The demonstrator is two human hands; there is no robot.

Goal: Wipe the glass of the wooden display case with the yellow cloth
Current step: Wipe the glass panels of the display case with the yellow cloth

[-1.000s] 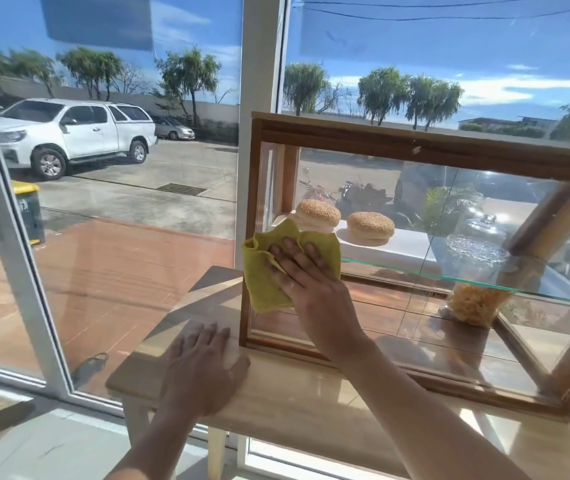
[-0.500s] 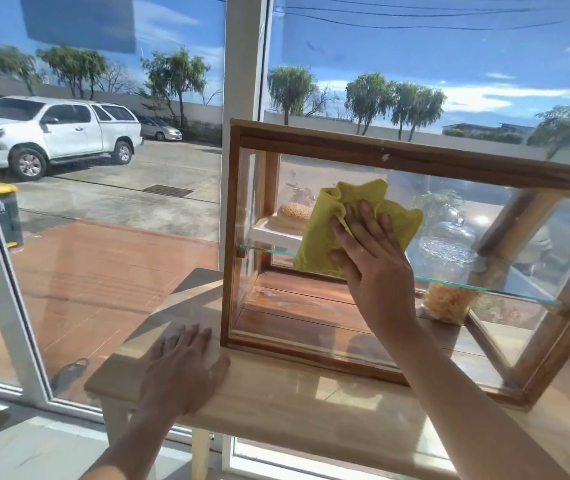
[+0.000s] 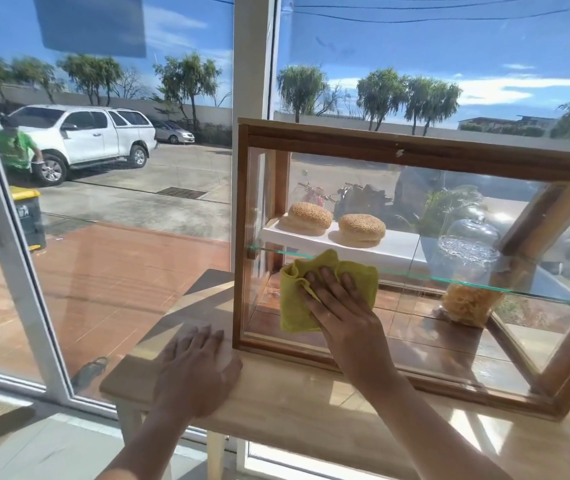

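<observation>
The wooden display case stands on a light wooden table by the window. My right hand presses the crumpled yellow cloth flat against the lower left part of the case's front glass, just under the glass shelf. My left hand lies palm down on the tabletop, fingers spread, beside the case's lower left corner. Inside the case two sesame buns sit on a white board.
Also inside the case are a glass dome dish on the shelf and a jar of yellow snacks below. Large window panes with a white frame stand right behind the table. Outside are a white pickup and a bin.
My right hand has carried the cloth down and to the left on the glass, from shelf height at the middle to the lower left area. My left hand stays on the table.
</observation>
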